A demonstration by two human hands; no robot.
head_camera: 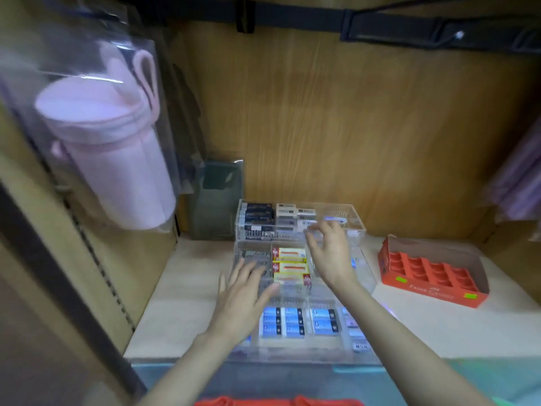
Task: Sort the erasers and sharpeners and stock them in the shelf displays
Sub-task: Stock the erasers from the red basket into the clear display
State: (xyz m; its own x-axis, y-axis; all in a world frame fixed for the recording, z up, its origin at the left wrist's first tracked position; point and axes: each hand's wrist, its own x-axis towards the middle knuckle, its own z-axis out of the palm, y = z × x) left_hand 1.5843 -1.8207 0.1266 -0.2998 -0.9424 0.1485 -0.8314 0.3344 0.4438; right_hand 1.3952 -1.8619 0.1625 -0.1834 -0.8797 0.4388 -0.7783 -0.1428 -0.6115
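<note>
Left hand [246, 291] flat, fingers spread, resting on middle tier of clear display [358, 224]. Right hand [330, 253] at rear tier edge, fingers curled; blurred, cannot tell if holding anything. Erasers [289, 263] in display compartments. Orange box [430, 271] right of display

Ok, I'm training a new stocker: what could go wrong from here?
The left hand rests flat on the clear display, which might slide on the shelf if pushed. The right hand, reaching to the top tier just beside the yellow erasers, could knock them askew.
</note>
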